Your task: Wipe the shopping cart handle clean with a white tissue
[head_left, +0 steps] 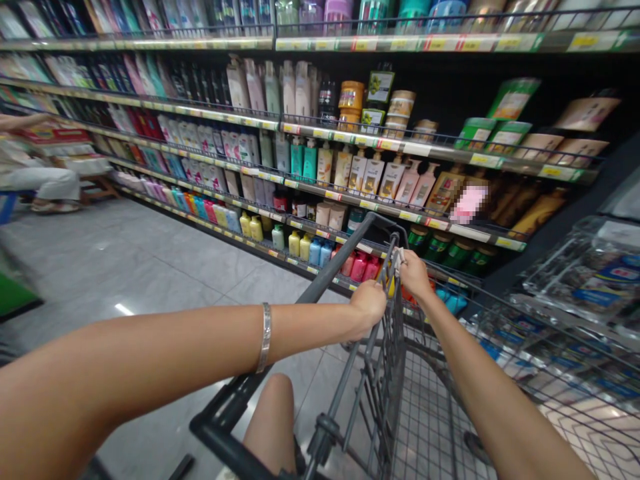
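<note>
A grey shopping cart [327,270] stands before me, with its long handle bar running diagonally and a wire gate [395,347] at its rear. My left hand [369,305] reaches across under the handle, curled round the wires at the gate's upper part; its fingertips are largely hidden. Beyond it, my right hand [414,275] is closed by the far upper corner of the gate. A pale crumpled piece [399,261], perhaps cloth or tissue, shows at its fingers. The wire basket [430,400] spreads below my right arm.
Shelves [320,127] of bottles and jars fill the wall ahead. Silvery packages [590,287] hang or stack at the right, close to the cart. Grey tiled floor [175,267] extends left, where a seated person [40,177] is partly visible. A green block [17,287] stands at the left edge.
</note>
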`<state>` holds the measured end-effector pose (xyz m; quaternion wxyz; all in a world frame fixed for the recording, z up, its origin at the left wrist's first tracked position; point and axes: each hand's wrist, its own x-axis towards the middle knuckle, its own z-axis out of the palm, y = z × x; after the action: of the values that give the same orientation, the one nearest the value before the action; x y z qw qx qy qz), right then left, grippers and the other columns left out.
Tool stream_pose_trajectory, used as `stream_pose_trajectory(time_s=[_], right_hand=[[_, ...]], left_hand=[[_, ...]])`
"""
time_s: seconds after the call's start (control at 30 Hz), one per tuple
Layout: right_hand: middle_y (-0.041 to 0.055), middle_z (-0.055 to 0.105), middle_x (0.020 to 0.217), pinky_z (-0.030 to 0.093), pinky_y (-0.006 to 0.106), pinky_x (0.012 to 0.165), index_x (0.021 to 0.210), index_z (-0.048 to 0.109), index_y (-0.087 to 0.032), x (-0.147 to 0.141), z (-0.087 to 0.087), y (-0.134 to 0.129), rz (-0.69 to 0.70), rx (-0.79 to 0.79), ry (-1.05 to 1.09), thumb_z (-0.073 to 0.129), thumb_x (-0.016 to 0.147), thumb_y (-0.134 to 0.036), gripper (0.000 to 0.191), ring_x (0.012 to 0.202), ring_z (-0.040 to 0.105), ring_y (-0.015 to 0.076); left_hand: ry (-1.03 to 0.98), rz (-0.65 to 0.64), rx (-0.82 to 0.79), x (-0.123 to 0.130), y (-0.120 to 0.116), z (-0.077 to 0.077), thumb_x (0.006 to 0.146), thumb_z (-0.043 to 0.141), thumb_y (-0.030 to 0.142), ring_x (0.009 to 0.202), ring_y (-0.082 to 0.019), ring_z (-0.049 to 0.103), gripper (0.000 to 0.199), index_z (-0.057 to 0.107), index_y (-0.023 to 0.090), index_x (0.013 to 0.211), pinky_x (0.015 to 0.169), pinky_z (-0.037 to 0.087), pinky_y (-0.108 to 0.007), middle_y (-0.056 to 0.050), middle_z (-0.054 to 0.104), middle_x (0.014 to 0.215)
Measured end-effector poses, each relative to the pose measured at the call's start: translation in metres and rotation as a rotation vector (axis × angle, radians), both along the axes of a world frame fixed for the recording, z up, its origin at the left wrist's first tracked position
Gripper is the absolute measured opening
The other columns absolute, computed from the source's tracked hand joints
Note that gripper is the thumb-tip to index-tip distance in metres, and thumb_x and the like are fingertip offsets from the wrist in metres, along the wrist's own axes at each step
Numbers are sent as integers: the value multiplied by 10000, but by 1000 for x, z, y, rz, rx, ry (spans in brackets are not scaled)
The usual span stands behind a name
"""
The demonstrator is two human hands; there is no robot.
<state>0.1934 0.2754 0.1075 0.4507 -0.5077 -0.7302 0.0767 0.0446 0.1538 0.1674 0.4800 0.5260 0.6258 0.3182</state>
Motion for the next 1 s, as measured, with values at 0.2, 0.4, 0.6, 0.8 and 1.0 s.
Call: stream_pose_trajectory(time_s=[0.2,0.4,0.6,0.8,1.0], right_hand=[[110,572,915,432,399,870,895,608,-158,-7,-3,-17,-44,17,33,415,654,-180,310,918,535,241],[78,519,849,442,361,809,850,594,-179,-17,3,-46,-65,83,20,405,699,-168,242,849,520,220],[58,566,823,443,319,738,754,599,-192,-27,13,-77,34,95,76,437,686,-134,185,793,547,199],[65,627,908,451,364,813,843,639,-196,-33,15,-115,126,81,174,483,700,-131,221,880,588,208],[52,641,933,475,355,823,893,656,-230,-34,13,-147,231,63,217,475,678,-59,329,902,604,196]], left_hand=[[-11,-8,16,1,1,1,864,329,192,660,-140,553,293,613,122,882,552,386,-219,-65,612,748],[-33,3,18,-1,1,2,852,352,160,631,-128,538,268,615,122,876,516,374,-195,-50,594,702],[-59,-15,31,-1,0,5,835,373,131,613,-124,525,243,613,112,861,528,384,-198,-41,583,678],[-61,-25,47,-3,0,6,824,387,133,665,-131,545,226,607,119,774,552,391,-198,-48,605,715],[-33,1,13,-4,3,7,820,395,129,745,-151,568,207,601,104,833,602,411,-218,-71,630,832]])
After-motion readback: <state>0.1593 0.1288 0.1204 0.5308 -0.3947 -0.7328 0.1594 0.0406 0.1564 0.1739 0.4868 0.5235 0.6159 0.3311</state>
